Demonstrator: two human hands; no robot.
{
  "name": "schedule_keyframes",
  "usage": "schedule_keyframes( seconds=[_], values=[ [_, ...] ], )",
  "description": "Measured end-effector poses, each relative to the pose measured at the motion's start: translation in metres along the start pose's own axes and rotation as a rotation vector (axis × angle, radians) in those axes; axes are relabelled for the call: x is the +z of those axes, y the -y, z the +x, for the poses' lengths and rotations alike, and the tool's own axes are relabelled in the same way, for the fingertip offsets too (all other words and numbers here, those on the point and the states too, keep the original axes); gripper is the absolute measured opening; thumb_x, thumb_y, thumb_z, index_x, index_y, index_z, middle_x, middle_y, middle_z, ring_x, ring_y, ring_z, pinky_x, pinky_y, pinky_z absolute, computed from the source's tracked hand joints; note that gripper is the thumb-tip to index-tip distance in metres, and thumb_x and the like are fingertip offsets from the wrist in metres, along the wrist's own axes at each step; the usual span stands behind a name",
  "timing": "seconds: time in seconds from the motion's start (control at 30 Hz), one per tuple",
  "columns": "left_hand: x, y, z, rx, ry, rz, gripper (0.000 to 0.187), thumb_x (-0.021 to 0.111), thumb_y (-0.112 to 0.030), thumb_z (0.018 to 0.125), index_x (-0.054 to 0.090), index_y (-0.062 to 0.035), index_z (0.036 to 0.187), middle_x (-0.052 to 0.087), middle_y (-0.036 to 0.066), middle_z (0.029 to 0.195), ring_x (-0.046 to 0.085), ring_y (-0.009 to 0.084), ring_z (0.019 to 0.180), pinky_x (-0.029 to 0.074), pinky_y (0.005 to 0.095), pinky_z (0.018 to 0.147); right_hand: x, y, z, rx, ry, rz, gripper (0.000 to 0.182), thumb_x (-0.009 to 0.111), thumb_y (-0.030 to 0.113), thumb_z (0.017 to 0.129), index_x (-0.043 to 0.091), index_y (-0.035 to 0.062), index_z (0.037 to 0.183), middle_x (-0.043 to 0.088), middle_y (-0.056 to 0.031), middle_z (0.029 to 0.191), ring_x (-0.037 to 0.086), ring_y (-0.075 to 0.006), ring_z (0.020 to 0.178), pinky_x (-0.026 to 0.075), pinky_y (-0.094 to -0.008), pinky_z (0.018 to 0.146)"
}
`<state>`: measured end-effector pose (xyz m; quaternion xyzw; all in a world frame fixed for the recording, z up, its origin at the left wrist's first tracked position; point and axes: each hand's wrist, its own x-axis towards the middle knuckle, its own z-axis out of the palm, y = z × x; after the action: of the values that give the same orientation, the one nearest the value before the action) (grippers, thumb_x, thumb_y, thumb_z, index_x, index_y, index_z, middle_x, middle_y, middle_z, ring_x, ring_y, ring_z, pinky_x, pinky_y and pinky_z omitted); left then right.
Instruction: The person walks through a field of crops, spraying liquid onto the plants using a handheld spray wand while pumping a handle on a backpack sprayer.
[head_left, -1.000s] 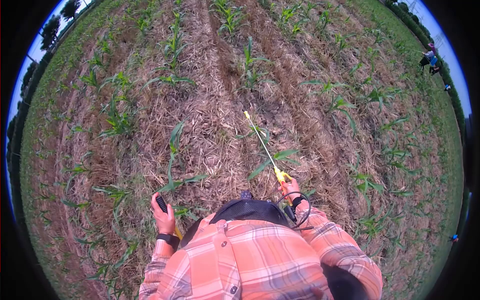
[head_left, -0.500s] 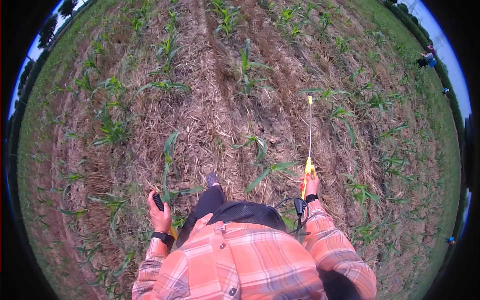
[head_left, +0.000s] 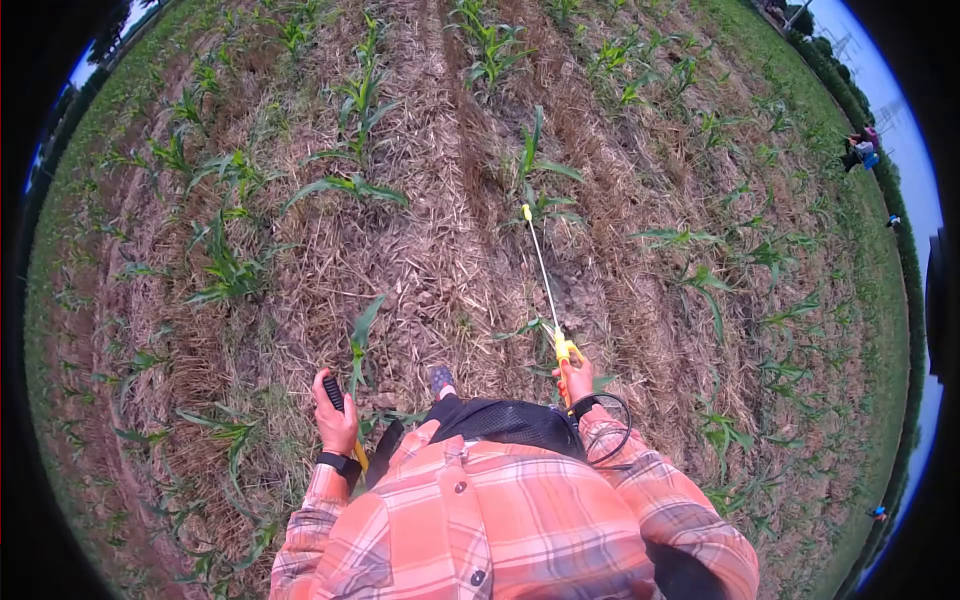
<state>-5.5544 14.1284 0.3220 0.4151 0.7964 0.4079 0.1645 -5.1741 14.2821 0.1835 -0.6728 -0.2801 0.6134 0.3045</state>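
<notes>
My right hand (head_left: 576, 382) is closed around the yellow grip of a spray wand (head_left: 542, 268). The thin metal tube slants forward and slightly left. Its yellow nozzle (head_left: 526, 212) is close to a young corn plant (head_left: 533, 165) in the row ahead; whether spray comes out cannot be made out. A black hose (head_left: 628, 430) loops beside my right wrist. On the left, my left hand (head_left: 338, 424) wraps round a black ribbed handle (head_left: 333, 393), with a yellow bar (head_left: 360, 455) showing below it near the wrist. Both wrists wear dark bands.
Rows of young corn (head_left: 232, 265) run ahead over dry straw-covered soil (head_left: 420, 230). One shoe (head_left: 441, 379) shows before my body. A corn leaf (head_left: 362, 335) stands just beyond my left hand. Other people (head_left: 862, 150) are far off at the right edge.
My right hand has swung the wand left, its nozzle moving from the right-hand plants to the middle row. The left hand, still on the handle, sits slightly further right. The view has shifted a little.
</notes>
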Motion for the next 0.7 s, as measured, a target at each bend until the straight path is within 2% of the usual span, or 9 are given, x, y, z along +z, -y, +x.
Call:
schedule_keyframes(
  seconds=[0.07,0.23,0.3,0.37,0.47,0.5,0.57,0.63,0.7],
  values=[
    [-0.001,0.018,0.015,-0.004,-0.007,0.006,0.048,0.047,-0.001,0.071,0.031,-0.0075,0.116,0.049,0.017,0.094,0.053,0.0308,0.073,0.041,0.0330,0.064,0.024,0.011,0.005,-0.005,0.035,-0.039,0.039,0.047,0.016,0.081,0.022,0.0087,0.109,0.055,-0.0102,0.065,0.041,-0.0110,0.036,0.030,-0.0232,0.027],
    [-0.010,0.026,0.051,-0.014,-0.028,0.021,0.049,0.048,-0.002,0.071,0.031,-0.0069,0.117,0.049,0.017,0.096,0.052,0.0317,0.077,0.041,0.0329,0.068,0.083,0.042,0.006,-0.107,0.198,-0.251,0.055,0.051,0.016,0.078,0.017,0.0032,0.120,0.057,-0.0061,0.064,0.042,-0.0086,0.036,0.030,-0.0222,0.028],
    [-0.011,0.033,0.060,-0.026,-0.022,0.047,0.050,0.048,-0.002,0.071,0.031,-0.0067,0.117,0.048,0.017,0.097,0.052,0.0317,0.077,0.040,0.0326,0.069,0.104,0.054,0.006,-0.087,0.254,-0.331,0.050,0.051,0.016,0.078,0.022,0.0071,0.118,0.057,-0.0068,0.063,0.042,-0.0091,0.035,0.030,-0.0220,0.028],
    [-0.013,0.029,0.068,-0.107,0.010,-0.039,0.050,0.049,-0.002,0.070,0.031,-0.0062,0.117,0.048,0.016,0.098,0.051,0.0293,0.077,0.040,0.0316,0.070,0.119,0.061,0.010,-0.151,0.351,-0.468,0.051,0.052,0.018,0.079,0.021,0.0060,0.118,0.057,-0.0041,0.061,0.041,-0.0081,0.036,0.030,-0.0217,0.030],
    [-0.025,0.022,0.080,-0.065,-0.031,-0.032,0.051,0.050,-0.002,0.070,0.031,-0.0060,0.117,0.047,0.016,0.099,0.050,0.0278,0.076,0.040,0.0318,0.069,0.139,0.081,0.010,-0.181,0.436,-0.577,0.052,0.053,0.019,0.079,0.022,0.0071,0.118,0.057,-0.0031,0.062,0.042,-0.0073,0.038,0.030,-0.0209,0.033],
    [-0.033,0.008,0.084,0.034,-0.085,-0.025,0.050,0.050,-0.002,0.070,0.032,-0.0060,0.116,0.048,0.012,0.094,0.049,0.0210,0.070,0.040,0.0296,0.064,0.143,0.083,0.016,-0.185,0.438,-0.577,0.052,0.053,0.019,0.079,0.022,0.0071,0.118,0.057,-0.0031,0.062,0.042,-0.0073,0.038,0.030,-0.0209,0.033],
    [-0.054,-0.008,0.082,-0.034,-0.084,-0.141,0.050,0.050,-0.001,0.070,0.032,-0.0060,0.116,0.047,0.007,0.084,0.046,0.0139,0.062,0.039,0.0257,0.058,0.149,0.086,0.028,-0.170,0.637,-0.572,0.053,0.054,0.017,0.079,0.021,0.0077,0.119,0.057,-0.0035,0.062,0.042,-0.0069,0.040,0.030,-0.0208,0.033],
    [-0.072,-0.032,0.081,-0.069,-0.138,-0.183,0.051,0.050,-0.001,0.070,0.032,-0.0061,0.117,0.044,0.003,0.074,0.041,0.0085,0.056,0.037,0.0217,0.053,0.155,0.094,0.035,-0.162,0.666,-0.589,0.052,0.055,0.017,0.079,0.022,0.0080,0.118,0.058,-0.0040,0.064,0.043,-0.0070,0.041,0.031,-0.0209,0.035],
    [-0.076,-0.032,0.084,-0.058,-0.168,-0.147,0.053,0.050,-0.002,0.071,0.029,-0.0065,0.120,0.043,0.002,0.068,0.040,0.0086,0.051,0.036,0.0214,0.049,0.156,0.093,0.049,-0.151,0.681,-0.596,0.050,0.055,0.017,0.078,0.024,0.0072,0.116,0.058,-0.0044,0.063,0.044,-0.0070,0.041,0.033,-0.0209,0.036]
  ],
)
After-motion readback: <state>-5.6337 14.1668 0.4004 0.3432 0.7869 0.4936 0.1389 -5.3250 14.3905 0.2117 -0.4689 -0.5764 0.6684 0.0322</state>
